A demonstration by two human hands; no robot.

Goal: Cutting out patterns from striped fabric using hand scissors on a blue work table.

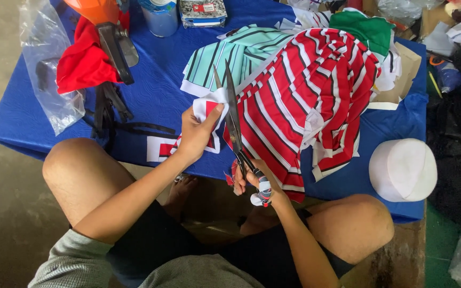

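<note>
Scissors [234, 120] in my right hand [252, 184], blades parted and pointing away from me, mid-cut along the edge of the red-and-white striped fabric [305, 101]. Right-hand fingers are closed through the wrapped handles, so that hand is gripping the tool. My left hand [196, 133] pinches a small red-and-white offcut [206, 109] just left of the blades, thumb on top, fingers curled under, keeping it taut.

Step in hand, as I judge it: trimming a piece off the striped cloth. Next move calls for closing the blades while my left keeps tension, thumb clear of the blade line.

Striped fabric lies draped on the blue table [150, 90], bunched to the right of the blades and touching them. Teal striped cloth [230, 53] sits behind it. White cap [403, 169] well off to the right.
</note>
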